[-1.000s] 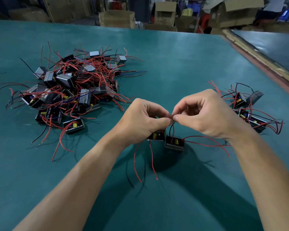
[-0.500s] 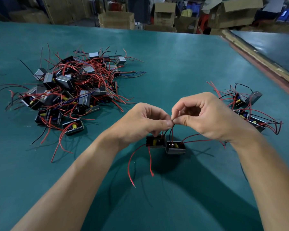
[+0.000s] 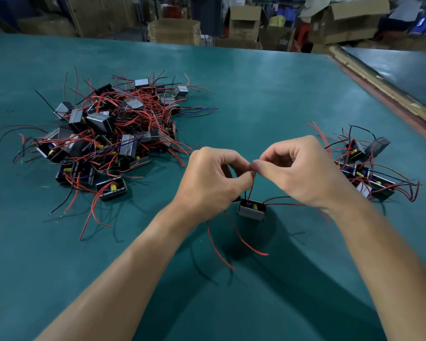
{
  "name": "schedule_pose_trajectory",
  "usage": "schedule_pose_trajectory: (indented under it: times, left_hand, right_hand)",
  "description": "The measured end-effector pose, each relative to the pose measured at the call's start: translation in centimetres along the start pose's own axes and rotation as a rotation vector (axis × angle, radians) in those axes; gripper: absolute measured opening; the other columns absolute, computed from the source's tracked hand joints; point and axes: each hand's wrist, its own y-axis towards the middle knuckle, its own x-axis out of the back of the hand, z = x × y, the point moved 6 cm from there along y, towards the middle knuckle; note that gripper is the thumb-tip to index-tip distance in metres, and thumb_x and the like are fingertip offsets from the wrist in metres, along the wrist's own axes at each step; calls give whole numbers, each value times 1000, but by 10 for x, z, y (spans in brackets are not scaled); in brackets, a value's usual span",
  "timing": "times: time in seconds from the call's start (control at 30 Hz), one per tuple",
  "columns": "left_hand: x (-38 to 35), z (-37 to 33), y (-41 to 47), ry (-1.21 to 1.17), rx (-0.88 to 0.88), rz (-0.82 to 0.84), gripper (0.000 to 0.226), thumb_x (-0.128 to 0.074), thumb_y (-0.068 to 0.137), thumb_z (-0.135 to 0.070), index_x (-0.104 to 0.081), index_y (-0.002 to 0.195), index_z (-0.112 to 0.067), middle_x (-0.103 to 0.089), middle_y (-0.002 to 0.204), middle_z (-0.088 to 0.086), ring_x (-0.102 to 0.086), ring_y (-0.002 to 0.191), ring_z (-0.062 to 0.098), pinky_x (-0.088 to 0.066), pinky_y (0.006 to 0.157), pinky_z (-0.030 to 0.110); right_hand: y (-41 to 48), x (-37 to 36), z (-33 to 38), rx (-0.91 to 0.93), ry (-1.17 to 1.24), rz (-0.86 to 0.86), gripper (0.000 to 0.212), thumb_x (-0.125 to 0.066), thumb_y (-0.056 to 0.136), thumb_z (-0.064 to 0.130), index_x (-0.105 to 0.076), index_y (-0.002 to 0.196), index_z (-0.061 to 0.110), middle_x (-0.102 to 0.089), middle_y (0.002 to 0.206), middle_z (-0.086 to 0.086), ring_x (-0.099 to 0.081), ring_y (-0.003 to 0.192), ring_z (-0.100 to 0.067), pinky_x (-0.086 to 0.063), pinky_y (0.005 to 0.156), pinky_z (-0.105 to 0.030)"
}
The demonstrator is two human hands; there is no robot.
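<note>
My left hand (image 3: 212,183) and my right hand (image 3: 303,173) meet fingertip to fingertip above the green table (image 3: 256,94), both pinching the thin wire ends between thumb and forefinger. A small black box module (image 3: 251,209) with a yellow part inside hangs just below the fingers by its red and black wires. A second module is mostly hidden behind my left hand. Loose red wires (image 3: 239,239) trail down toward me.
A big pile of the same wired modules (image 3: 103,134) lies at the left. A smaller group of modules (image 3: 369,168) lies at the right, close to my right wrist. The table's raised edge (image 3: 384,92) runs along the right. Cardboard boxes (image 3: 175,32) stand behind.
Both hands have stayed pinched together on the wires. The hanging modules have shifted slightly, and the left one has slipped behind my left hand. The trailing red wires have swung.
</note>
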Motion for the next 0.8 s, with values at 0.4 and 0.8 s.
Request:
schedule_pose_trajectory:
  times: [0.4,0.8]
  left_hand:
    - [-3,0,1,65,-54,21,18,-74,79,-15,-72,66,-27,-54,44,-16,-37,35,3,-27,40,12]
    - [-5,16,3,-216,238,193,6,-76,82,-13,-76,76,-10,-65,66,13,-45,63,14,-39,62,31]
  right_hand:
    - [-3,2,5,-11,-38,63,17,-75,83,17,-74,67,22,-71,62,2,-60,56,-8,-51,57,-32]
    - [-5,-1,15,143,-98,113,14,-71,87,16,-69,76,25,-67,69,7,-56,61,-8,-44,61,-21]
